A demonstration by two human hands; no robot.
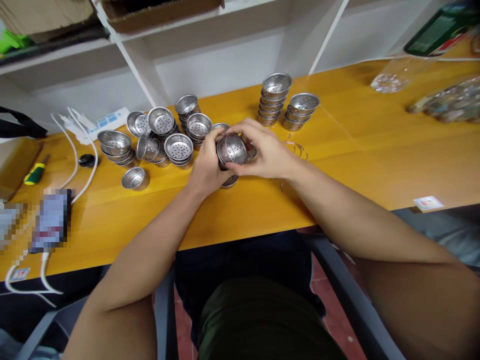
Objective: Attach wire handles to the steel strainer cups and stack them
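Both my hands hold one small perforated steel strainer cup [232,149] just above the yellow wooden table [375,150]. My left hand [205,167] grips it from the left and below. My right hand [264,150] wraps it from the right, fingers over its top. Another steel piece [229,181] lies on the table under my hands. To the left sits a cluster of several similar cups [179,147], some stacked, some tipped. Behind my right hand stand two neat stacks [275,97] [302,110].
A white cable [84,165], a black round cap [87,160] and a green-yellow screwdriver [35,172] lie at the left. A wire ring [298,148] lies right of my hands. Clear bags [446,102] sit at the far right. White shelving stands behind the table.
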